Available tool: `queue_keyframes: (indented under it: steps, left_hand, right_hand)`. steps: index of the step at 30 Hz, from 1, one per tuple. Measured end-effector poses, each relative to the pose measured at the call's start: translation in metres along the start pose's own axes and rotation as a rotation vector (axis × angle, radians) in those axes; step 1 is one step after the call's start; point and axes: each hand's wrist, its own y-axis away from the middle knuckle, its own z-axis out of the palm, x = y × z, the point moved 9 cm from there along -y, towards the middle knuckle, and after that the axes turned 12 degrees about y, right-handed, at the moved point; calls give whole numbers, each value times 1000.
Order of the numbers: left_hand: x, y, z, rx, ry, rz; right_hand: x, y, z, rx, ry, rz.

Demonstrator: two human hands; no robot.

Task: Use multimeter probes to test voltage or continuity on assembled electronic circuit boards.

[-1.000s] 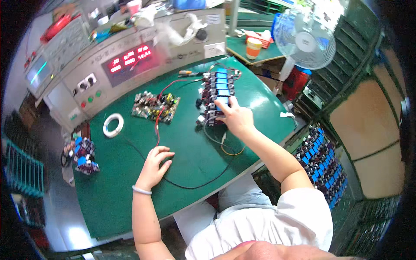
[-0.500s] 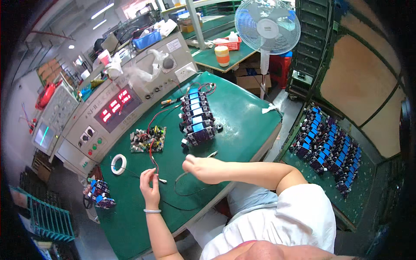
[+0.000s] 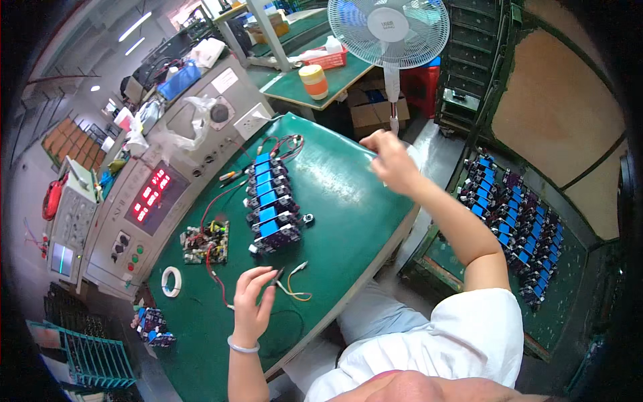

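My left hand [image 3: 250, 308], with a pale bangle at the wrist, pinches the dark end of a thin cable [image 3: 278, 273] between thumb and fingers. Thin white and yellow leads [image 3: 299, 293] with a white connector lie just right of it. Red and black wires [image 3: 216, 275] run from a populated circuit board [image 3: 207, 242] down toward that hand, their loose end beside it. Reaching over the table's far right corner, my right hand [image 3: 396, 163] has curled fingers; what they hold, if anything, is hidden. A row of black modules with blue tops [image 3: 266, 197] stands between the hands.
A white tape roll [image 3: 171, 282] lies left on the green table [image 3: 335, 231]. Beyond is a test console [image 3: 157, 194] with red digits. More blue-topped modules [image 3: 516, 218] fill a rack at right. A fan [image 3: 388, 30] stands behind the far corner.
My right hand has left the cable and swung up and right to the table's far corner. My left hand has let go of the red and black wires and now pinches the dark cable.
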Motion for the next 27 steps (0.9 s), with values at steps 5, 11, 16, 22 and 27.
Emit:
queue_keyframes:
  steps: [5, 11, 16, 22, 27]
  left_hand:
    - [16, -63, 114, -523, 24, 90]
    - [-3, -88, 231, -757, -128, 169]
    - [-5, -102, 256, -764, -301, 107]
    - [-10, -109, 252, -734, -232, 44]
    - [-18, -107, 251, -747, -233, -27]
  right_hand:
    - [159, -12, 17, -28, 157, 161]
    - [296, -32, 97, -236, 192, 321]
    - [361, -63, 145, -321, 303, 455]
    - [448, -91, 195, -75, -20, 696]
    - [500, -123, 241, 97, -593, 841]
